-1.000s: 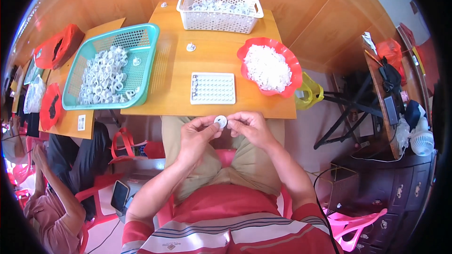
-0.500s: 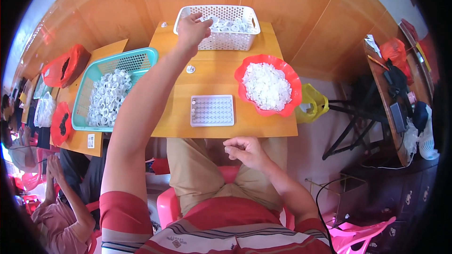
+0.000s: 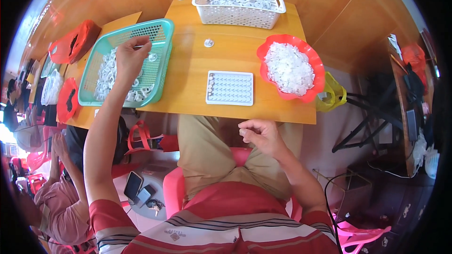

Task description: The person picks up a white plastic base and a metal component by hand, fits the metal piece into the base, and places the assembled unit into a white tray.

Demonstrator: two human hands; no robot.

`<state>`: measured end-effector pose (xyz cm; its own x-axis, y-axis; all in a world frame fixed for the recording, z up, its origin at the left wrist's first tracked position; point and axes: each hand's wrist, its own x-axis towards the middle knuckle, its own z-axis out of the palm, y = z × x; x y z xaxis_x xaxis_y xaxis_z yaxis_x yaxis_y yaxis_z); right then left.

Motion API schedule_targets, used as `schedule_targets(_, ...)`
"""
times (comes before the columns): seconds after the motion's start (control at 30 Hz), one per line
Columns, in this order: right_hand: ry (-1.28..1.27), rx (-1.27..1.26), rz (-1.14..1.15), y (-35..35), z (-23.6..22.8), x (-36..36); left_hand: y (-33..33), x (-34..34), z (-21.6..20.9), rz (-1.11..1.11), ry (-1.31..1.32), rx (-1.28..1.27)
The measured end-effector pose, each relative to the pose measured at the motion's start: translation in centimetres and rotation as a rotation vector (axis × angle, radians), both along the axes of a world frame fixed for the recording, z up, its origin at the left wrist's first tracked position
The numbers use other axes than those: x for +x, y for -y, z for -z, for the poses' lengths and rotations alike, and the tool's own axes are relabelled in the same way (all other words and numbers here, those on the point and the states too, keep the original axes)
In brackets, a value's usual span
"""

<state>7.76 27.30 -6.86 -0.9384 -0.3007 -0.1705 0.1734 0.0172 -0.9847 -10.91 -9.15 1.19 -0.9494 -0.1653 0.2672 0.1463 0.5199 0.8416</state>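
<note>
My left hand is over the green basket, fingers curled but apart. Just below its fingertips is a small white round piece; whether it is falling or lying in the basket I cannot tell. White ring-like pieces are heaped in that basket. My right hand hovers by the table's front edge, thumb and forefinger closed together; anything between them is too small to make out. Beyond it lies a white tray with rows of small cells and several pieces in its left column.
A white basket of similar pieces stands at the back. At the right, a red scalloped bowl holds white bits. One loose white piece lies mid-table. A yellow bag hangs beside the table. Another person sits at the left.
My left hand has come from the white basket back and left to above the green basket. My right hand keeps its curled pose near the table edge. The whole view has shifted.
</note>
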Motion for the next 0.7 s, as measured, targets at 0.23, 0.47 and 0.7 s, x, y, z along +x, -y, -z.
schedule_targets(0.23,-0.029,0.049,-0.066,0.6,0.7,0.4,4.6,2.3,1.9,0.222,0.281,-0.575)
schedule_targets(0.47,-0.006,0.045,-0.052,1.1,0.4,0.9,4.9,2.5,3.8,0.383,0.267,-0.822)
schedule_targets(0.7,-0.014,0.046,-0.07,0.7,0.8,0.7,5.1,1.6,3.8,0.426,0.392,-0.67)
